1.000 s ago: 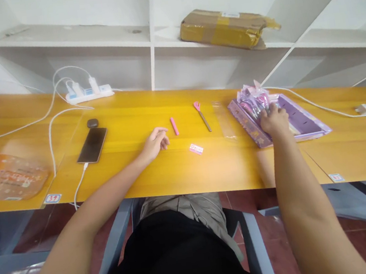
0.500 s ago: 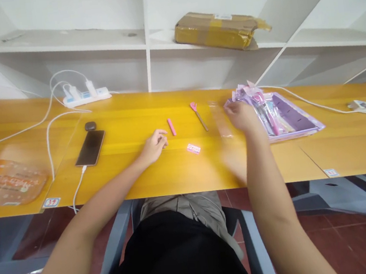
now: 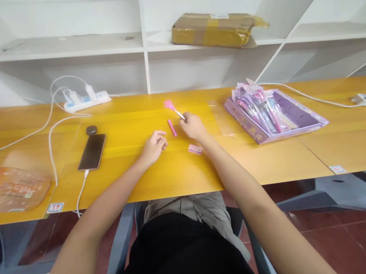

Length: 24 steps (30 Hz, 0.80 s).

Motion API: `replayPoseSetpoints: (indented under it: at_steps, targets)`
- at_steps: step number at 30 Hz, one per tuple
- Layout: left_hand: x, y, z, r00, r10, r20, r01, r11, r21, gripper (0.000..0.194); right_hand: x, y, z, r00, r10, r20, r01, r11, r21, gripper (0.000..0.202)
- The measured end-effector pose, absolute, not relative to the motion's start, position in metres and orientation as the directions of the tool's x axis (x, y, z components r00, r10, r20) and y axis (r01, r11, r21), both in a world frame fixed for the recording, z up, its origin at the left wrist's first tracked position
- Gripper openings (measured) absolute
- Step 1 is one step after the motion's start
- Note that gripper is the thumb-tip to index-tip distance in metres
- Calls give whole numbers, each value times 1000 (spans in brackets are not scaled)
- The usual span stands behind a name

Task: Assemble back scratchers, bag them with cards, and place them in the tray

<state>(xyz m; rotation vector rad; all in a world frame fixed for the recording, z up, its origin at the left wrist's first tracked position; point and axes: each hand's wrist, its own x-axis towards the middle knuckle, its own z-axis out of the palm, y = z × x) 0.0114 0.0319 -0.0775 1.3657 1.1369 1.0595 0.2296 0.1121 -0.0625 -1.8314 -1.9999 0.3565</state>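
My right hand [image 3: 193, 126] grips the stick with the pink hand-shaped head [image 3: 169, 105] by its metal shaft, the head pointing up and left. Just left of it, a pink tube [image 3: 172, 128] lies on the yellow table [image 3: 161, 176]. My left hand [image 3: 156, 146] rests near the tube with its fingers loosely curled apart, holding nothing. A small pink and white card [image 3: 195, 149] lies below my right hand. A clear plastic sleeve [image 3: 221, 118] is flat on the table to the right.
At the right stands a purple box [image 3: 304, 114] with packaged items [image 3: 263, 108]. A phone [image 3: 92, 152] on a cable and a black case [image 3: 91, 130] lie at the left. Behind are a power strip [image 3: 87, 101] and a taped carton [image 3: 212, 29] on the shelf.
My right hand has moved left from the purple box and taken hold of the pink-headed stick, which now sits further left. My left hand has hardly moved.
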Motion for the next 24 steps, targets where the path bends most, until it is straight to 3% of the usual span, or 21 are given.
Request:
replayPoseSetpoints:
  at_steps: [4, 7, 10, 13, 16, 20, 24]
  targets:
    - [12, 35, -81, 140, 990, 24, 98, -38, 994, 20, 203, 96, -63, -96, 992, 79, 906, 120, -407, 33]
    - [11, 38, -85, 110, 993, 36, 137, -51, 989, 22, 197, 91, -67, -87, 996, 23, 915, 89, -393, 23]
    - [9, 43, -91, 82, 996, 26, 123, -36, 992, 17, 202, 89, -70, -154, 986, 63, 802, 162, -575, 22]
    - [8, 48, -96, 103, 995, 14, 44, -19, 999, 9, 205, 82, -70, -370, 924, 99, 473, 279, -835, 35]
    - [7, 51, -97, 152, 988, 6, 12, -8, 1000, 16, 203, 74, -69, -457, 881, 121, 182, 226, -957, 49]
    - [6, 50, -91, 143, 989, 27, 37, -33, 999, 23, 199, 75, -67, -273, 947, 168, 10, 177, -984, 60]
    - [8, 44, -84, 163, 987, 10, 45, -17, 999, 17, 209, 85, -63, -12, 963, 270, -41, 270, -962, 65]
